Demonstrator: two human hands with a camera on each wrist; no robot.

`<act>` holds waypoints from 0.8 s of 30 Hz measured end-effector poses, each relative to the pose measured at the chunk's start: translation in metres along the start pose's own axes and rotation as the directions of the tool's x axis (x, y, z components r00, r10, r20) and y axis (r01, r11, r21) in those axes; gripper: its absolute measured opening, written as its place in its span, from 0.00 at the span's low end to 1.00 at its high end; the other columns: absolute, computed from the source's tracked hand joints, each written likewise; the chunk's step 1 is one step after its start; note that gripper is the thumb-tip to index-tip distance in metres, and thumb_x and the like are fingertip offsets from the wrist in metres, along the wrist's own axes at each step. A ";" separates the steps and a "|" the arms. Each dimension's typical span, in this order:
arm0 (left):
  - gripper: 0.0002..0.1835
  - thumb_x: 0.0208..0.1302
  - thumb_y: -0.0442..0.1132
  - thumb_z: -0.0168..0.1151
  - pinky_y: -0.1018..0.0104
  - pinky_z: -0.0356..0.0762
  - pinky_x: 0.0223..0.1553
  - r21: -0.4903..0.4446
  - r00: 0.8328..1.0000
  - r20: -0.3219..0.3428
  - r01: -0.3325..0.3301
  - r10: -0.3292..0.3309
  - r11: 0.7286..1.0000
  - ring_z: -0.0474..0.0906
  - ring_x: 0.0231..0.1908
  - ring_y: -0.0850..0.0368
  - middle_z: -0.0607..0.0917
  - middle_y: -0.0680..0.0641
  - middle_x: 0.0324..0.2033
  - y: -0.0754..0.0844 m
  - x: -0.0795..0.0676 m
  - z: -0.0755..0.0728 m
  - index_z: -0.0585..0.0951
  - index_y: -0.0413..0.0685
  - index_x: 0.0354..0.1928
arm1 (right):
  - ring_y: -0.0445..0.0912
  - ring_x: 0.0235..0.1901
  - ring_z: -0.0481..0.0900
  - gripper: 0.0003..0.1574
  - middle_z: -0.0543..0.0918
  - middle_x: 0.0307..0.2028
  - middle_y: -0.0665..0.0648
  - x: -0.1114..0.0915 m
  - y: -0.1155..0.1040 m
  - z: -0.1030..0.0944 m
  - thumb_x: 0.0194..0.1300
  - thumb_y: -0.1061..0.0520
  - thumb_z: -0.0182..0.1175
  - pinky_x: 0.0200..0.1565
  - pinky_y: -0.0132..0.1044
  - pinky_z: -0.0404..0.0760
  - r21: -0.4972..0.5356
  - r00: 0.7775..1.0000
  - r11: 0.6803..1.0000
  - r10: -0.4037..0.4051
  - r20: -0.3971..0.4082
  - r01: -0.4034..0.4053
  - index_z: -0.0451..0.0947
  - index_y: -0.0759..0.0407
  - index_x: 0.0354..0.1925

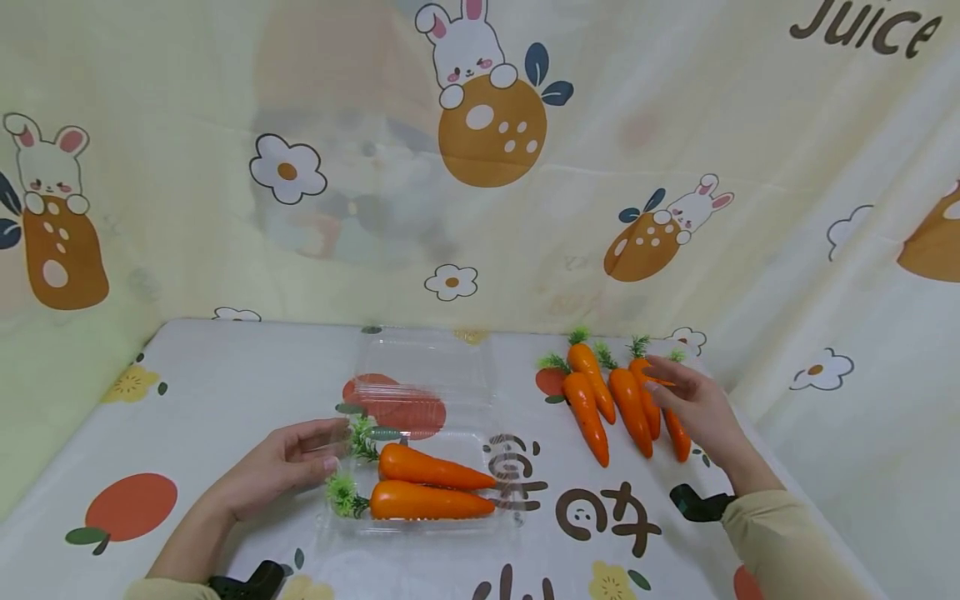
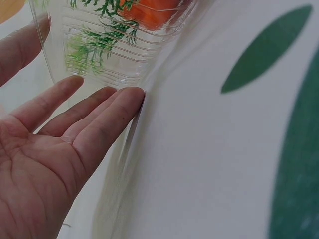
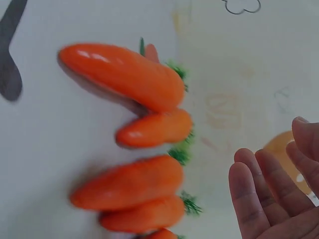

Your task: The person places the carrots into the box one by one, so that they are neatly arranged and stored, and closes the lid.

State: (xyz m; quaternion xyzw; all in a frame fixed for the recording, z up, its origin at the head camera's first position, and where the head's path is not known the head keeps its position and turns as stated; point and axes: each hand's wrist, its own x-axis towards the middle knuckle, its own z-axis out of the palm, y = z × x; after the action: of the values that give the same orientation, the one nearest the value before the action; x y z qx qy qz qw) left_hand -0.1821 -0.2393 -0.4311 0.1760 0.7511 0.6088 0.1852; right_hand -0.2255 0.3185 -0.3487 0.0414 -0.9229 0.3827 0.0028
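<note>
A clear plastic clamshell container lies open on the table. Two toy carrots with green tops lie side by side in it, tips to the right. My left hand is at the container's left end; in the left wrist view its straight, loose fingers touch or nearly touch the ribbed wall. Over on the right, several more toy carrots lie in a loose group. Above the rightmost of these hovers my right hand, fingers extended and holding nothing. Part of the carrots beneath it is hidden in the head view.
The container's transparent lid is folded back toward the far side. A printed cloth hangs behind the table as a wall and continues along the sides. The white tablecloth carries printed fruit, flowers and lettering.
</note>
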 end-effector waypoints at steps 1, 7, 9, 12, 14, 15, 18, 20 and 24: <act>0.35 0.73 0.39 0.61 0.66 0.83 0.57 0.006 1.000 -0.002 0.002 -0.002 1.000 0.72 0.68 0.32 0.68 0.26 0.71 0.000 0.000 0.000 0.61 0.29 0.75 | 0.65 0.66 0.74 0.37 0.72 0.71 0.68 0.001 0.000 0.004 0.79 0.45 0.52 0.54 0.30 0.83 0.010 1.000 1.000 0.009 0.005 -0.010 0.60 0.57 0.78; 0.35 0.73 0.40 0.62 0.66 0.83 0.58 0.007 1.000 -0.013 0.024 -0.024 1.000 0.72 0.68 0.34 0.69 0.28 0.71 0.002 -0.001 0.001 0.62 0.30 0.75 | 0.64 0.65 0.76 0.36 0.74 0.69 0.68 0.004 0.004 0.026 0.79 0.47 0.54 0.52 0.27 0.80 0.048 0.999 0.998 0.025 0.028 -0.027 0.61 0.57 0.77; 0.36 0.73 0.39 0.62 0.65 0.83 0.59 0.001 1.000 -0.013 0.023 -0.023 1.000 0.73 0.68 0.33 0.69 0.28 0.72 0.002 -0.001 0.001 0.62 0.30 0.75 | 0.64 0.65 0.76 0.35 0.75 0.69 0.68 0.005 0.006 0.033 0.79 0.49 0.54 0.54 0.30 0.81 0.056 0.999 0.998 0.026 0.039 -0.028 0.62 0.58 0.77; 0.36 0.73 0.39 0.62 0.63 0.83 0.59 -0.005 1.000 -0.006 0.014 -0.014 1.000 0.73 0.68 0.33 0.68 0.27 0.72 0.002 0.000 0.001 0.61 0.29 0.75 | 0.64 0.64 0.77 0.34 0.76 0.67 0.69 0.007 0.010 0.043 0.78 0.51 0.55 0.60 0.43 0.83 0.058 0.999 0.998 0.021 0.042 -0.023 0.64 0.60 0.76; 0.36 0.73 0.38 0.62 0.63 0.83 0.59 -0.009 1.000 -0.005 0.012 -0.012 1.000 0.73 0.68 0.32 0.68 0.27 0.72 0.002 0.000 0.001 0.61 0.29 0.75 | 0.64 0.63 0.77 0.34 0.77 0.66 0.69 0.008 0.013 0.049 0.78 0.52 0.56 0.63 0.52 0.81 0.049 0.999 0.999 0.018 0.039 -0.020 0.65 0.61 0.75; 0.36 0.73 0.38 0.61 0.64 0.83 0.59 -0.012 1.000 -0.003 0.010 -0.010 1.000 0.72 0.68 0.32 0.68 0.27 0.72 0.002 0.000 0.001 0.61 0.28 0.75 | 0.65 0.63 0.77 0.34 0.78 0.65 0.69 0.009 0.014 0.051 0.78 0.52 0.56 0.63 0.55 0.81 0.042 0.999 0.999 0.019 0.038 -0.021 0.65 0.61 0.75; 0.36 0.73 0.37 0.61 0.64 0.83 0.59 -0.016 1.000 -0.002 0.006 -0.006 1.000 0.71 0.69 0.31 0.68 0.27 0.72 0.002 0.000 0.001 0.60 0.28 0.75 | 0.64 0.61 0.78 0.34 0.79 0.64 0.68 0.011 0.016 0.057 0.77 0.51 0.57 0.61 0.53 0.82 0.025 0.997 0.998 0.049 0.057 -0.050 0.64 0.60 0.75; 0.36 0.73 0.37 0.61 0.64 0.83 0.59 -0.018 1.000 -0.001 0.004 -0.004 1.000 0.71 0.69 0.31 0.67 0.27 0.72 0.002 -0.001 0.001 0.60 0.28 0.75 | 0.62 0.61 0.78 0.35 0.78 0.65 0.68 0.011 0.016 0.061 0.77 0.51 0.57 0.59 0.51 0.84 0.009 0.995 0.997 0.071 0.073 -0.072 0.64 0.59 0.76; 0.36 0.73 0.38 0.61 0.63 0.82 0.60 -0.012 1.000 -0.006 0.003 -0.003 1.000 0.70 0.69 0.30 0.67 0.27 0.72 0.002 -0.001 0.001 0.61 0.28 0.75 | 0.62 0.61 0.77 0.36 0.77 0.66 0.68 0.010 0.014 0.068 0.76 0.50 0.58 0.60 0.53 0.83 -0.044 0.992 0.995 0.094 0.082 -0.091 0.64 0.59 0.76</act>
State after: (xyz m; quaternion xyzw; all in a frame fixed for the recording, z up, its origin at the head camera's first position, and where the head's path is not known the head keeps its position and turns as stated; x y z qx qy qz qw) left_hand -0.1810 -0.2386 -0.4292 0.1719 0.7483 0.6134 0.1848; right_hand -0.2345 0.2797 -0.4068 0.0144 -0.9307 0.3616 -0.0527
